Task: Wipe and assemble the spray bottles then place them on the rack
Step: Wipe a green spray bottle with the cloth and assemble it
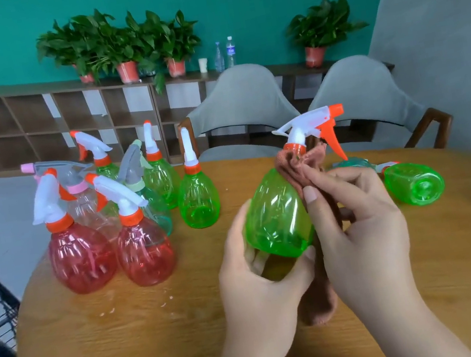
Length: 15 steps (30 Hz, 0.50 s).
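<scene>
Now the left hand (263,279) holds the green spray bottle (278,218) by its base above the round wooden table (129,336), fingers closed around it. Beside it the right hand (359,220) presses a brown cloth (300,164) on the bottle's shoulder, thumb and fingers pinching the cloth.

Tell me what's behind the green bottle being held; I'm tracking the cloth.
Behind the held green bottle, the brown cloth bunches at its neck under the right hand and hangs down to the table. The bottle and left hand cover its middle.
</scene>
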{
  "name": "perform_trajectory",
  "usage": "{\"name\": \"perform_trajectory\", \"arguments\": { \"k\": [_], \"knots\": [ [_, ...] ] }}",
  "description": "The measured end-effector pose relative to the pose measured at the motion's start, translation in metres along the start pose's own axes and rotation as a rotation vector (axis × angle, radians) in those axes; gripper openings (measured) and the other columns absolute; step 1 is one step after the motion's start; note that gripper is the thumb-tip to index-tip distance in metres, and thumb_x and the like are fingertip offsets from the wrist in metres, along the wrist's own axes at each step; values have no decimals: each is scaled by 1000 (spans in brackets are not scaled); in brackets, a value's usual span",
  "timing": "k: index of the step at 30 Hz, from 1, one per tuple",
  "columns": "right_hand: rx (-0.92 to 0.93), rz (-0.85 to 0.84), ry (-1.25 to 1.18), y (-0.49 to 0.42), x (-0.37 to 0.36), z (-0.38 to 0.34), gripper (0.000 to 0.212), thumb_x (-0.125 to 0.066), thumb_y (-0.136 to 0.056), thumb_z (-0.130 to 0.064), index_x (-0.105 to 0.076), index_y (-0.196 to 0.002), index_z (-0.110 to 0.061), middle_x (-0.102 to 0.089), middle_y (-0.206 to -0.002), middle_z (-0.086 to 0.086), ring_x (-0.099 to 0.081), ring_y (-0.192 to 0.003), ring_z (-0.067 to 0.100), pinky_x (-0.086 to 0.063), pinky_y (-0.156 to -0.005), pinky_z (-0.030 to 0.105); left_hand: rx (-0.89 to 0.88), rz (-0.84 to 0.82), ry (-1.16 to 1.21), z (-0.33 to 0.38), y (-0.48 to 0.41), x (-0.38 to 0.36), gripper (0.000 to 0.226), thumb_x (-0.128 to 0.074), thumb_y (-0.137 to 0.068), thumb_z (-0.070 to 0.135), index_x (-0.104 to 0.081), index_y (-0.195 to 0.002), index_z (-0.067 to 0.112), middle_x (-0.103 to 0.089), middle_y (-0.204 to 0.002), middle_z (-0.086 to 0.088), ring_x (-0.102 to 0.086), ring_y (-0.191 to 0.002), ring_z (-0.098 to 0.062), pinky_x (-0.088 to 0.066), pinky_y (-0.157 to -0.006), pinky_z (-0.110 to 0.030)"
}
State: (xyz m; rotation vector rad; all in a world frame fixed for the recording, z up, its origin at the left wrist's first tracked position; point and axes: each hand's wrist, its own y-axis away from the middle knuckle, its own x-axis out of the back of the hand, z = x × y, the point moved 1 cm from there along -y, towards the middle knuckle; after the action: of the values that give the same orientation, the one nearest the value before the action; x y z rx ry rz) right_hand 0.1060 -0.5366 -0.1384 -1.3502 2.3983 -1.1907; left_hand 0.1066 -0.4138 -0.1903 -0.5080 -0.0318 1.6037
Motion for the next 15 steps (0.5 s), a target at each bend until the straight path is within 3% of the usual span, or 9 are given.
{"name": "perform_trajectory", "arguments": {
  "k": [3, 6, 12, 15],
  "knots": [
    [66, -39, 14, 8, -7, -2, 32, -77, -97, -12, -79, -127, -23, -61, -112, -1, -63, -101, 6, -47, -79, 6, -9, 57, 40, 5, -10, 6, 86, -95, -73, -4, -59, -146, 23, -76, -132, -2, -72, -124, -21, -58, -105, -36],
    [121, -102, 25, 18, -12, -2, 31, -79, -96, -16, -80, -126, -23, -60, -115, -7, -65, -93, 16, -49, -81, 17, -15, 92, 83, 11, -19, 13, 79, -92, -73, 6, -59, -143, 24, -78, -128, -2, -74, -122, -21, -59, -100, -29],
    [152, -18, 67, 9, -1, 3, 30, -74, -99, -14, -78, -128, -19, -64, -110, -5, -66, -98, 14, -56, -81, 29, -34, 49, -81, 9, -10, 13, 88, -93, -73, -11, -56, -143, 27, -76, -130, 3, -74, -120, -18, -59, -102, -32],
    [98, 38, 81, 1, 8, 7, 29, -71, -102, -16, -77, -130, -20, -66, -110, -5, -65, -102, 12, -55, -84, 28, -61, 3, -161, 9, -2, 7, 92, -95, -71, -8, -54, -145, 29, -73, -133, 7, -71, -124, -16, -57, -104, -31]
  ]
}}
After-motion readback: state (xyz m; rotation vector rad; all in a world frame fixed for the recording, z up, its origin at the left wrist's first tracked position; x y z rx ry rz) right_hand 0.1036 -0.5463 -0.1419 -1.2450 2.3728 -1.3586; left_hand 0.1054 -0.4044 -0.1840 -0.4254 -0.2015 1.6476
